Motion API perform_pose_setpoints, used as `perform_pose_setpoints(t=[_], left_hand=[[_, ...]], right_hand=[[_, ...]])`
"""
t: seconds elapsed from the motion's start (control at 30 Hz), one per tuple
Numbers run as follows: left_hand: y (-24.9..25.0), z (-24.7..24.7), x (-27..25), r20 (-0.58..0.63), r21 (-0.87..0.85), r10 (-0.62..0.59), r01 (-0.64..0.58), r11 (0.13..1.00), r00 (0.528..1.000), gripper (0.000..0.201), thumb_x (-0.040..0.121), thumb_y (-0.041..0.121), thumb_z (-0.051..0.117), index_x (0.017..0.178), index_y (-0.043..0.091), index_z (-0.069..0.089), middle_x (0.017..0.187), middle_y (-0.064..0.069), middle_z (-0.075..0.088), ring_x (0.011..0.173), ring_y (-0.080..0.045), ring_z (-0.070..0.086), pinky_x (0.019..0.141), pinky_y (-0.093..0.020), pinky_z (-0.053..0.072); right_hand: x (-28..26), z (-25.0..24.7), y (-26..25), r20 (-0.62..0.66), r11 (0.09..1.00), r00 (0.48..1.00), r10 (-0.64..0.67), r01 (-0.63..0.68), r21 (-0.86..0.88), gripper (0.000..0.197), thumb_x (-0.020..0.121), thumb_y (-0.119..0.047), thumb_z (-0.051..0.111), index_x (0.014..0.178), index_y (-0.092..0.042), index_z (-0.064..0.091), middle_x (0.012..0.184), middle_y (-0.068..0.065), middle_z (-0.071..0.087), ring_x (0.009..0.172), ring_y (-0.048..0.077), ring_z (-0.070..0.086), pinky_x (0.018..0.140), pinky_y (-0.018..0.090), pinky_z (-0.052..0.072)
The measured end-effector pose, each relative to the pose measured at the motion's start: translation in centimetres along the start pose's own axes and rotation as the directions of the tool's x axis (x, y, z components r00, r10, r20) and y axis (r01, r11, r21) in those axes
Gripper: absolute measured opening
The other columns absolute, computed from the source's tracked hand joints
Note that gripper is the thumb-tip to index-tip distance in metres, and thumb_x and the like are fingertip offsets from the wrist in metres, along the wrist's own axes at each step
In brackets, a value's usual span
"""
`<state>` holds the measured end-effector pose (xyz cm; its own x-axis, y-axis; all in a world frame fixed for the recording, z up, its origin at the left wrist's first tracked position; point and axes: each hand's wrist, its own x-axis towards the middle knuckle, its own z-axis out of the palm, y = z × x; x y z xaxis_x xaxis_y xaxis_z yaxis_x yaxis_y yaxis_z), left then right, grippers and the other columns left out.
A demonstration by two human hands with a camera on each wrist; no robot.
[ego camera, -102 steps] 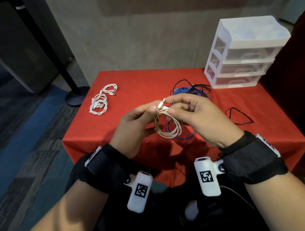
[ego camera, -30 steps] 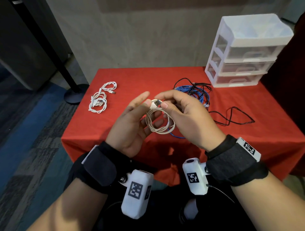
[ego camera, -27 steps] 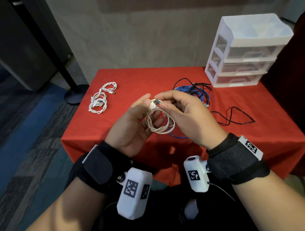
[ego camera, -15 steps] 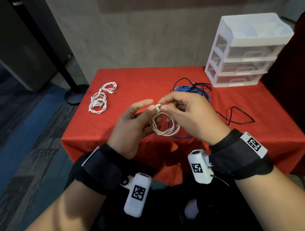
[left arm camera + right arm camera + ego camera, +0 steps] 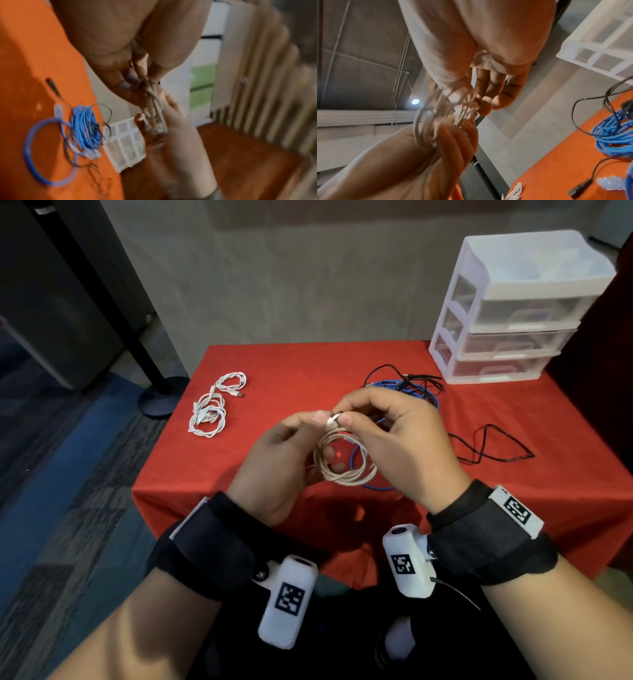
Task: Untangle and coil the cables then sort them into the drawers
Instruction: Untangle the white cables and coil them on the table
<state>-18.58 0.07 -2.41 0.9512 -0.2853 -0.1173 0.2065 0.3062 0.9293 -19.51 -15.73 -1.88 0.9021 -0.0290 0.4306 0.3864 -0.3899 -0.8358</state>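
The beige cable (image 5: 346, 460) is held as a small coil above the near edge of the red worktop (image 5: 298, 364), between both hands. Compared with a second ago, when the left hand (image 5: 274, 470) had its fingers spread beside the coil, those fingers are now closed on the loops, while the plug end (image 5: 331, 421) is pinched by the thumb and forefinger of the right hand (image 5: 400, 446). The coil is judged nearly finished, with only the loose end to be secured. The drawer unit (image 5: 513, 313) stands shut at the far right; the blue cable (image 5: 411, 395) and black cable (image 5: 489, 450) lie unsorted, and a white cable bundle (image 5: 212, 409) sits far left. Both wrist views are blurred, so how the end is tucked cannot be told.
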Motion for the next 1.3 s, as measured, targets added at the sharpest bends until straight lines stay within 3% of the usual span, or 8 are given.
perform_pose_setpoints(t=[0.1,0.27,0.4,0.53,0.8,1.0,1.17,1.3], left_hand=[[-0.7,-0.2,-0.3,0.003,0.250,0.216,-0.210,0.945,0.976,0.017,0.098,0.022,0.061,0.104,0.009,0.070,0.076,0.001,0.065,0.064,-0.015,0.053,0.059,-0.028,0.052],[-0.6,-0.7,-0.2,-0.009,0.228,0.243,-0.235,0.945,0.970,0.015,0.089,0.017,0.070,0.100,0.006,0.072,0.077,-0.005,0.066,0.064,-0.014,0.059,0.067,-0.035,0.058],[-0.7,-0.9,0.1,-0.089,0.191,0.246,-0.226,0.955,0.965,0.008,0.094,0.013,0.067,0.099,0.008,0.070,0.080,-0.008,0.069,0.068,-0.017,0.062,0.067,-0.033,0.057],[-1.1,-1.0,0.1,-0.076,0.173,0.206,-0.191,0.966,0.976,0.011,0.094,0.017,0.066,0.099,0.007,0.069,0.083,-0.013,0.063,0.072,-0.021,0.060,0.070,-0.037,0.057],[-0.8,-1.4,-0.1,0.032,0.083,0.088,-0.091,0.992,0.996,0.014,0.094,0.020,0.061,0.099,0.006,0.062,0.081,-0.003,0.063,0.072,-0.012,0.060,0.069,-0.031,0.057],[-1.3,-1.2,0.1,-0.036,0.213,0.239,-0.226,0.951,0.970,0.017,0.094,0.018,0.067,0.108,0.008,0.065,0.089,-0.014,0.061,0.077,-0.025,0.057,0.075,-0.043,0.054],[-2.3,-0.8,0.4,-0.124,0.396,0.412,-0.336,0.855,0.903,0.008,0.100,0.017,0.062,0.098,0.009,0.064,0.099,-0.016,0.070,0.070,-0.023,0.068,0.058,-0.028,0.052],[-2.3,-0.2,0.3,-0.164,0.323,0.449,-0.382,0.866,0.878,0.012,0.102,0.015,0.056,0.104,0.006,0.063,0.100,-0.007,0.068,0.083,-0.019,0.071,0.064,-0.032,0.059]], right_hand=[[0.0,-0.1,-0.1,-0.017,0.998,0.999,0.047,-0.046,0.042,0.012,0.090,-0.009,0.070,0.088,-0.020,0.075,0.083,-0.004,0.073,0.080,0.015,0.067,0.079,0.040,0.054],[-0.1,-0.1,-0.4,0.043,0.989,0.996,0.081,-0.086,0.123,0.009,0.091,-0.011,0.072,0.098,-0.018,0.074,0.093,0.003,0.073,0.086,0.022,0.068,0.083,0.042,0.056],[-0.1,-0.3,-0.3,0.178,0.963,0.964,0.195,-0.223,0.153,0.050,0.077,-0.021,0.087,0.120,-0.021,0.062,0.102,0.009,0.066,0.079,0.033,0.064,0.080,0.047,0.057],[0.1,-0.5,-0.1,0.156,0.945,0.965,0.210,-0.241,0.222,0.023,0.086,0.004,0.075,0.106,0.001,0.064,0.083,0.008,0.064,0.072,0.015,0.061,0.069,0.026,0.052],[-0.1,-0.4,0.4,0.190,0.938,0.965,0.178,-0.225,0.264,0.018,0.093,0.005,0.067,0.110,0.000,0.069,0.078,0.011,0.064,0.071,0.014,0.065,0.073,0.023,0.052],[0.2,-0.3,0.9,0.193,0.980,0.965,0.179,-0.192,0.050,0.008,0.094,-0.014,0.069,0.097,-0.018,0.075,0.074,0.000,0.063,0.069,0.015,0.057,0.068,0.040,0.049],[0.1,0.6,1.1,0.129,0.989,0.980,0.149,-0.147,-0.027,0.011,0.093,-0.026,0.072,0.087,-0.017,0.072,0.079,0.012,0.069,0.064,0.010,0.052,0.061,0.032,0.042],[0.4,0.5,0.5,0.140,0.992,0.982,0.124,-0.119,-0.040,0.012,0.094,-0.023,0.071,0.084,-0.017,0.073,0.076,0.010,0.070,0.063,0.008,0.050,0.060,0.032,0.042]])
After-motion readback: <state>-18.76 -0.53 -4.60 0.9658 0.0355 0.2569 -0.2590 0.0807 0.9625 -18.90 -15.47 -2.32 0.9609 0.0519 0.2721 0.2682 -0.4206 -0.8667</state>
